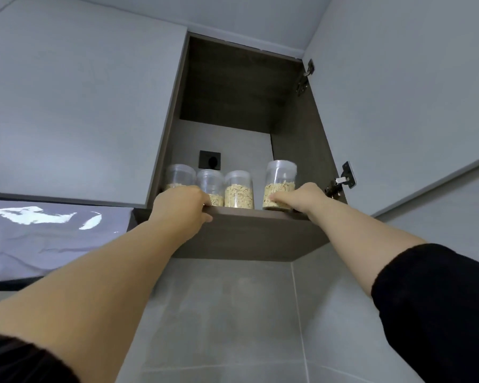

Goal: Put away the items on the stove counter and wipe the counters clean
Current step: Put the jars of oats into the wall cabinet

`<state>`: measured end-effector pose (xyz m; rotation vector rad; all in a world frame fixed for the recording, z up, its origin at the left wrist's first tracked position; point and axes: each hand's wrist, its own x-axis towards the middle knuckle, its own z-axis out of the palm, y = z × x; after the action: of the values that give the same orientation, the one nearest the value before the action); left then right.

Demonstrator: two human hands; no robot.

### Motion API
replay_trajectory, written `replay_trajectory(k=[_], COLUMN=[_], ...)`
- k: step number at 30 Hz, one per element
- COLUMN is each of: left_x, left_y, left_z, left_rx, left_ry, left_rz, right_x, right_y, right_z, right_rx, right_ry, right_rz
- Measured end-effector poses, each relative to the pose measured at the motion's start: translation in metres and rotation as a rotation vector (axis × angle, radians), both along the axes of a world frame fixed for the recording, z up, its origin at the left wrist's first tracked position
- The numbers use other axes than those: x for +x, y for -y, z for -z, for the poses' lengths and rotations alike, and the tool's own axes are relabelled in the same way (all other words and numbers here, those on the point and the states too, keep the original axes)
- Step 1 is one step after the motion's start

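Observation:
Several clear plastic jars part-filled with oat flakes stand in a row on the bottom shelf (249, 217) of an open wall cabinet above me. My right hand (299, 197) grips the base of the rightmost jar (280, 178), which stands a little apart from the others. My left hand (181, 203) rests over the shelf's front edge with the thumb under it, covering the lower part of the leftmost jar (179, 175). Two more jars (239, 189) stand between the hands. The fingers of my left hand are hidden.
The cabinet door (398, 92) stands swung open at the right, with hinges (340, 181) on the cabinet's side wall. A black socket (210, 160) sits on the cabinet's back wall. A grey range hood (53, 233) hangs at the left. Grey wall tiles (233, 313) lie below.

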<state>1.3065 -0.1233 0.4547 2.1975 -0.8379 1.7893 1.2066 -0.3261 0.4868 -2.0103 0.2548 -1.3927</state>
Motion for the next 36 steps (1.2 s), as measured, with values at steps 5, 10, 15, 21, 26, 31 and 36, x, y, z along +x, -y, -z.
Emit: replay_trajectory(k=[5,10,15,21,26,31,36], left_x=[0.009,0.010,0.008,0.004,0.004,0.014,0.020], left_y=[0.003,0.005,0.009,0.010,0.010,-0.026,-0.072], left_z=[-0.004,-0.005,-0.004,0.013,0.111,0.233,0.323], left_rx=[-0.051,-0.055,-0.064,-0.072,0.012,0.034,0.016], left_ry=[0.068,0.059,0.035,0.039,-0.138,-0.369,-0.596], left_rz=[-0.020,-0.041,-0.079,-0.003,0.213,0.232,0.155], right_x=[0.018,0.018,0.028,0.031,0.035,0.064,0.091], right_y=[-0.006,-0.005,0.008,0.004,-0.024,-0.061,-0.113], right_z=[-0.001,-0.003,0.003,0.048,0.142,0.257,0.346], right_rx=[-0.092,-0.149,-0.170,-0.275,-0.361,-0.364,-0.331], right_ry=[-0.185,-0.253,-0.201,0.187,0.292,-0.011,-0.264], right_rz=[0.101,0.125,0.219,0.245,0.045,-0.107,-0.294])
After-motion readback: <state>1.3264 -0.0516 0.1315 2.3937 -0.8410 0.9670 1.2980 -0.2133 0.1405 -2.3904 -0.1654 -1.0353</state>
